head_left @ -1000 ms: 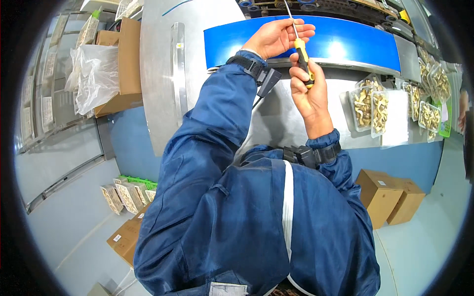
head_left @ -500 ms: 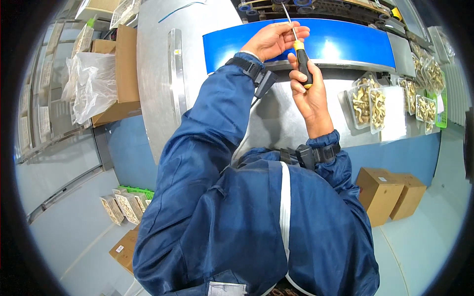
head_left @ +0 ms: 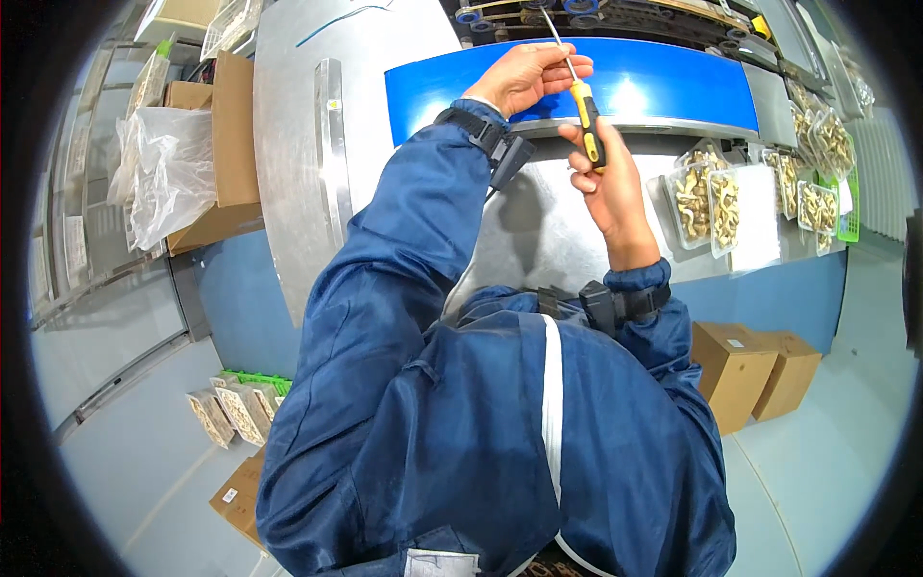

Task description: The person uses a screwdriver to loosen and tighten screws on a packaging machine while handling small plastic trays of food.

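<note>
My right hand (head_left: 615, 188) is closed on the yellow-and-black handle of a screwdriver (head_left: 586, 120), thumb and fingers pressed around its lower end. Higher up, the fingers of my left hand (head_left: 524, 79) are curled about the metal shaft, above a glossy blue panel (head_left: 663, 85). The shaft slants up and away to the far side, and its tip reaches the machine's pulleys and belts (head_left: 538, 13). What exactly the tip touches is too small to tell.
Clear trays of sliced mushrooms (head_left: 707, 202) stand on the steel table (head_left: 577, 231) at the right. A cardboard box (head_left: 236, 135) with plastic film is at the left. More cartons (head_left: 735, 375) sit on the floor, right. A metal bar (head_left: 332, 144) lies on the left steel surface.
The screwdriver handle has turned in my right hand, showing more yellow now. My right fingers have shifted on it. My left hand stays at the shaft; the whole view has moved slightly.
</note>
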A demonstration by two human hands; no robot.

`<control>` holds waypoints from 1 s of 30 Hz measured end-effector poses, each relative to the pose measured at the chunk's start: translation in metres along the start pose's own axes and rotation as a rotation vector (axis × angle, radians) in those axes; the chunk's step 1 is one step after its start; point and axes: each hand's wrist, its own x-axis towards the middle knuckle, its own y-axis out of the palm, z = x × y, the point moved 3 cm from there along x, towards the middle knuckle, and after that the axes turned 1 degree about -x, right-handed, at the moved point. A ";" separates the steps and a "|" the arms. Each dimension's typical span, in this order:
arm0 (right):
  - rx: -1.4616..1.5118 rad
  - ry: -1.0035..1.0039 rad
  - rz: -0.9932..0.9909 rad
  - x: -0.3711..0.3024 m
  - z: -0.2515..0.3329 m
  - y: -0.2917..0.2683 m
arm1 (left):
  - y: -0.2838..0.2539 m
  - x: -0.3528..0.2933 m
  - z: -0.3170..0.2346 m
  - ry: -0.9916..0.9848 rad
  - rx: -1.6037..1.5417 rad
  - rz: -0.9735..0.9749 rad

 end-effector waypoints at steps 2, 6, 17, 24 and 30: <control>-1.155 -0.571 -0.274 -0.007 0.009 0.012 | 0.001 0.000 -0.001 -0.015 0.090 -0.027; -1.105 -0.589 -0.224 -0.005 0.012 0.012 | 0.006 -0.001 -0.002 -0.005 0.173 -0.048; -1.455 -0.816 -0.235 -0.007 0.010 0.015 | -0.002 0.000 0.001 -0.046 0.046 -0.050; 0.106 -0.061 0.130 0.005 -0.003 0.020 | -0.007 -0.002 -0.004 -0.042 -0.049 0.050; -0.995 -0.380 -0.175 0.001 -0.007 0.012 | -0.003 -0.009 -0.003 -0.054 0.030 -0.048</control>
